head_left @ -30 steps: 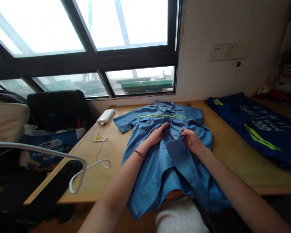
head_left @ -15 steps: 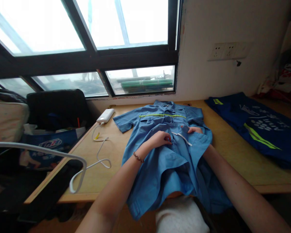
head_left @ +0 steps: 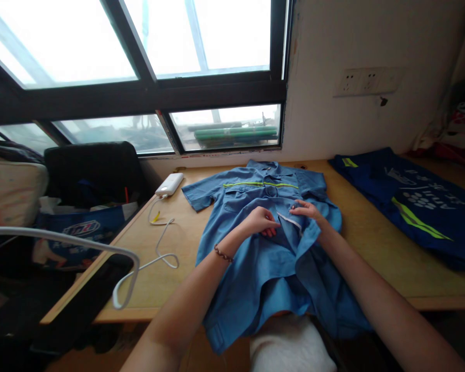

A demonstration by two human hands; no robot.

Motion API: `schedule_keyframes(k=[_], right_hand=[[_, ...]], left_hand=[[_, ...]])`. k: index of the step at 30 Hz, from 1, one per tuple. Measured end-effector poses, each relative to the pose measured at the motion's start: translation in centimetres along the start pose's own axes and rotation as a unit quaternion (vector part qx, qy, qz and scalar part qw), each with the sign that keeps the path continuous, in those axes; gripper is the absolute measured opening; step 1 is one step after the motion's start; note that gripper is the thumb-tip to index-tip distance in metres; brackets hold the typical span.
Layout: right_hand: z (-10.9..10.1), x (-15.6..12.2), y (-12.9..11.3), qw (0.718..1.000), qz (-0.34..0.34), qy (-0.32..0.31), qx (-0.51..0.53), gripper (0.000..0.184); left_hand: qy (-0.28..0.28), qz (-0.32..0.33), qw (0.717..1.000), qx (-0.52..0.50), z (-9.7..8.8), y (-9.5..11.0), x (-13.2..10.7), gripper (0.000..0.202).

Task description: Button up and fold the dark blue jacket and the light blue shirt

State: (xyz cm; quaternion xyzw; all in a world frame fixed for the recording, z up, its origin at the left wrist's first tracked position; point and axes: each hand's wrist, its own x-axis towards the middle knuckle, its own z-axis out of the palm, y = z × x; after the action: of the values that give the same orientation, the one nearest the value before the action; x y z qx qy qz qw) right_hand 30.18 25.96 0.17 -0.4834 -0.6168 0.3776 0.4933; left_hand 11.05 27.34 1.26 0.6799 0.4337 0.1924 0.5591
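Observation:
A light blue short-sleeved shirt [head_left: 256,258] with a yellow-green chest stripe lies collar-away on the wooden table [head_left: 166,279], its hem hanging over the near edge. My left hand [head_left: 260,221] is curled on the left front panel at the placket, fingers closed on the cloth. My right hand [head_left: 307,211] pinches the right front edge just beside it, where a white strip shows. A bead bracelet circles my left wrist.
A dark blue garment [head_left: 414,201] with white print lies at the table's right. A white power bank [head_left: 169,184] with its cable [head_left: 160,243] lies at the back left. A white hanger [head_left: 81,248] juts in from the left, over bags and a black case.
My right hand first slid under the right front panel and has now come back on top at the placket. My left hand moved slightly down and right. The shirt front is more bunched.

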Motion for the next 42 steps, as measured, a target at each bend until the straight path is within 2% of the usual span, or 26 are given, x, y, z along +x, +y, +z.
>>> schedule_keyframes(k=[4,7,10,14,19,22,25,27,29,34,37,42], right_hand=[[1.6,-0.1,-0.3,0.998,0.048,-0.018,0.041,0.019],[1.8,-0.1,-0.4,0.993,0.078,-0.031,0.080,0.019],[1.7,-0.2,-0.7,0.979,0.133,-0.040,0.147,0.020],[1.6,-0.2,-0.9,0.965,0.156,-0.041,0.205,0.018],[1.8,-0.1,-0.5,0.959,0.152,-0.080,0.225,0.022],[1.9,-0.1,-0.2,0.978,0.128,-0.062,0.151,0.027],[2.0,-0.2,-0.2,1.000,0.019,-0.017,0.009,0.021],[2.2,-0.4,-0.3,0.995,-0.069,0.019,-0.073,0.016],[2.4,-0.6,-0.4,0.984,-0.113,0.037,-0.129,0.013],[3.0,-1.0,-0.4,0.973,-0.126,0.029,-0.191,0.010],[3.3,-1.1,-0.4,0.973,-0.136,0.023,-0.187,0.010],[3.2,-0.8,-0.1,0.984,-0.107,0.021,-0.140,0.020]], left_hand=[[0.033,-0.015,0.989,-0.142,0.5,0.4,0.0,0.028],[0.067,-0.002,0.973,-0.220,0.6,0.3,0.2,0.023],[0.070,0.015,0.958,-0.279,0.5,0.0,0.3,0.019],[0.089,0.033,0.948,-0.303,0.5,-0.1,0.3,0.015],[0.124,0.028,0.950,-0.284,0.6,0.3,0.3,0.014],[0.130,0.022,0.952,-0.278,0.7,0.3,0.3,0.016],[0.126,0.027,0.953,-0.273,0.7,0.0,0.4,0.018],[0.127,0.033,0.956,-0.262,0.8,-0.2,0.5,0.021],[0.135,0.039,0.963,-0.231,1.0,-0.5,0.7,0.027],[0.200,0.073,0.969,-0.125,1.6,-0.8,1.1,0.032],[0.223,0.073,0.959,-0.159,2.0,-0.9,1.1,0.029],[0.222,0.012,0.946,-0.237,2.2,-1.1,1.0,0.026]])
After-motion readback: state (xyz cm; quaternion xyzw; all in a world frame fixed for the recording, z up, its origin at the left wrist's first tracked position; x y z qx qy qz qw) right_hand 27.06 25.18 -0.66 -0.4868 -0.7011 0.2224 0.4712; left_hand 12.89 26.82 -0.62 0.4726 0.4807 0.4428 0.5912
